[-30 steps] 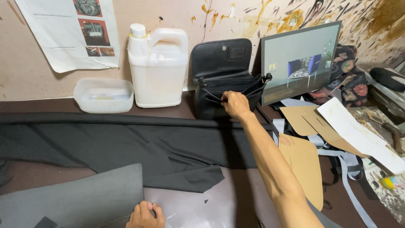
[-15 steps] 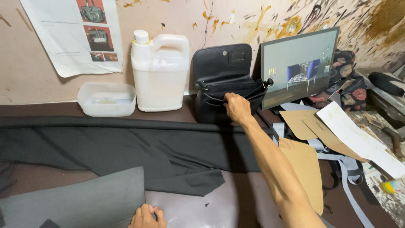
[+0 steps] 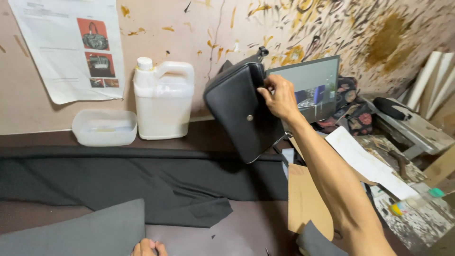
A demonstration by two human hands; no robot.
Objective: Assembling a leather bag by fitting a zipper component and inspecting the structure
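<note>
Above bench, black bag (image 3: 241, 111) tilted, top up-right, w/ right hand (image 3: 280, 97).

Item count, present view:

- Hands: two. The right hand (image 3: 280, 97) grips one black leather bag (image 3: 241, 114); the left hand (image 3: 148, 247) shows at the near edge of the desk (image 3: 246, 232).
- White plastic jug (image 3: 163, 102): one, at the far edge.
- Clear plastic tub (image 3: 104, 128): one, beside the jug.
- Black fabric length (image 3: 142, 182): one.
- Grey sheet (image 3: 76, 232): one, near left corner.
- Screen (image 3: 313, 87): one.
- Printed paper on the wall (image 3: 71, 47): one, bearing three pictures.
- Brown card pattern (image 3: 305, 201): one.
</note>
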